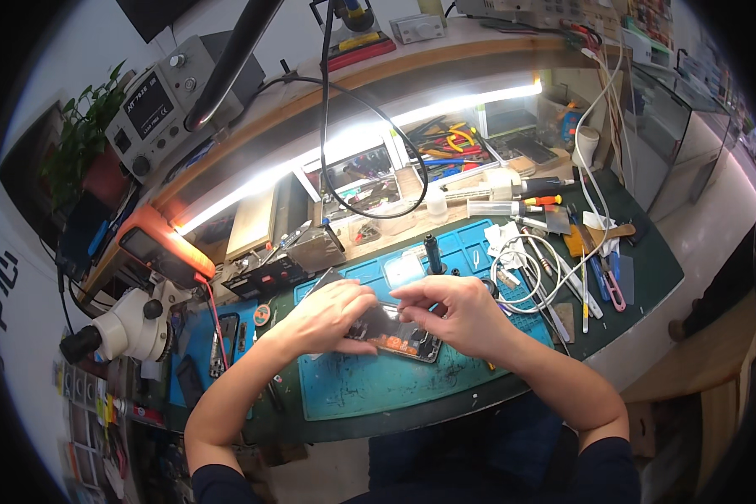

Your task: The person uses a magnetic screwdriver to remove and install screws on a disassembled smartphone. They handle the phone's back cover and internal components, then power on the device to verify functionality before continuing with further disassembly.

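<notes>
An opened phone (407, 345), dark with orange parts showing inside, lies tilted on the blue repair mat (353, 395). Over its left end bends my left hand (332, 317), thumb and fingers closed about the phone and hiding that part of it. My right hand (458, 312) is above the phone's right side, its thumb and fingertips pinched together. What they pinch, if anything, is too small to make out. Just beyond the hands are a small clear box (404, 270) and an upright black screwdriver (433, 254).
A coiled white cable (521, 273), tweezers (554, 323) and several hand tools lie on the right. An orange multimeter (164, 244) and a white microscope (122, 328) stand at the left. A black cable loop (426, 168) hangs ahead, before the lit shelf (302, 97).
</notes>
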`<state>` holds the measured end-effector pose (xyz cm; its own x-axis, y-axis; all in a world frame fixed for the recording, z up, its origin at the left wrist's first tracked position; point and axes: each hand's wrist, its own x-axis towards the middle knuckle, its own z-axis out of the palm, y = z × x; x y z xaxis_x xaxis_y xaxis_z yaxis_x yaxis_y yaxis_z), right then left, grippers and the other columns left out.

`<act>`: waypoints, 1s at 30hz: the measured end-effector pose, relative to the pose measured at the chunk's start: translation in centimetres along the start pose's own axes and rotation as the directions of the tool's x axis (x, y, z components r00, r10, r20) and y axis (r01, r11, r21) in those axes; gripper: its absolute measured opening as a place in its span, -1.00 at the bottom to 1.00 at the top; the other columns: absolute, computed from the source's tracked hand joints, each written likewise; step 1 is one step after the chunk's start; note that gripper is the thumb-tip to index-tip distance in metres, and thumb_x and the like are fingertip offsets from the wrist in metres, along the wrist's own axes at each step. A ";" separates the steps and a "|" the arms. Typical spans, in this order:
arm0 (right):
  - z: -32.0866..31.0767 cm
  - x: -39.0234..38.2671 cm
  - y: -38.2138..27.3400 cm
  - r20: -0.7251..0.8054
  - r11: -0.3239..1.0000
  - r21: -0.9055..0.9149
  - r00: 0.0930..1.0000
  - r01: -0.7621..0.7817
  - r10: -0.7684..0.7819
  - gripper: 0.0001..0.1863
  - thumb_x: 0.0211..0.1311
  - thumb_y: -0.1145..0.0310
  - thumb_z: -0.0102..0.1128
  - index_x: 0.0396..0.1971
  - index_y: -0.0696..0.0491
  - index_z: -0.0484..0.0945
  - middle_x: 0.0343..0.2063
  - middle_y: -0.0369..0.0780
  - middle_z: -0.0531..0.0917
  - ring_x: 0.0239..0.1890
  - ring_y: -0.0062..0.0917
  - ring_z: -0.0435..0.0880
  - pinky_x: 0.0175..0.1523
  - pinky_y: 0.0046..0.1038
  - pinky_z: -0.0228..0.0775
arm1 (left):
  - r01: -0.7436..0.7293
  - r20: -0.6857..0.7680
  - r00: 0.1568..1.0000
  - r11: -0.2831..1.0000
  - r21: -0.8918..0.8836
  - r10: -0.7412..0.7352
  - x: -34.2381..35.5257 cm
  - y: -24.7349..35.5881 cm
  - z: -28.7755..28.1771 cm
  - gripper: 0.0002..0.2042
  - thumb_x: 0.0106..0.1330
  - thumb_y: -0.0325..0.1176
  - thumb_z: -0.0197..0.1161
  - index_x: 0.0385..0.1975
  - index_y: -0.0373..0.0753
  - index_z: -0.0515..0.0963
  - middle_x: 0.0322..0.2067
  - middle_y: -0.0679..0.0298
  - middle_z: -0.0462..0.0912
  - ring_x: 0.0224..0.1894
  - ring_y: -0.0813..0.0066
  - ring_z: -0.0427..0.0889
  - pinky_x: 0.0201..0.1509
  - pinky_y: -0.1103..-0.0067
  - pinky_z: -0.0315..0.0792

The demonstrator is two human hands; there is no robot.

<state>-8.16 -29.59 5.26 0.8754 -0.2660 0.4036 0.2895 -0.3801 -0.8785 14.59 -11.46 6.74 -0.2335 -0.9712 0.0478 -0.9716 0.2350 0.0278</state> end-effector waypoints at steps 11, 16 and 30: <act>-0.2 0.0 -0.7 -0.038 0.943 0.258 0.973 -0.210 0.227 -0.90 0.51 0.55 0.36 -0.09 0.21 0.75 -0.19 -0.20 0.83 -0.10 -0.58 0.87 -0.02 -0.53 0.74 | 0.235 0.003 0.972 0.971 -0.046 -0.235 -1.0 3.8 -0.9 -0.68 0.31 -0.32 0.42 0.02 -0.21 0.58 -0.16 0.12 0.75 -0.07 0.09 0.78 0.13 0.25 0.63; -0.3 0.5 -0.1 -0.149 0.999 0.038 0.989 0.004 0.002 -0.86 0.42 0.50 0.42 -0.08 0.14 0.79 -0.18 -0.18 0.82 -0.21 -0.51 0.83 -0.10 -0.45 0.69 | 0.109 -0.355 0.921 0.982 -0.156 -0.159 -0.7 3.2 -0.3 -0.74 0.21 -0.51 0.46 -0.10 -0.20 0.65 -0.15 0.18 0.76 0.03 0.11 0.74 0.17 0.27 0.59; 3.1 3.6 -2.0 0.040 0.956 -0.243 0.987 0.163 -0.158 -0.77 0.40 0.51 0.43 0.01 0.12 0.76 -0.25 -0.17 0.81 -0.20 -0.39 0.86 -0.11 -0.41 0.68 | 0.225 -0.430 0.788 0.856 -0.464 -0.441 -3.3 5.4 2.0 -0.80 0.22 -0.47 0.52 -0.19 -0.22 0.69 -0.20 0.24 0.76 -0.02 0.18 0.73 0.36 0.21 0.50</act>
<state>-4.40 -27.04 7.64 0.8333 -0.1670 0.5269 0.3255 -0.6222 -0.7120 10.05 -7.11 4.76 0.2606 -0.8514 0.4551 -0.8670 0.0010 0.4983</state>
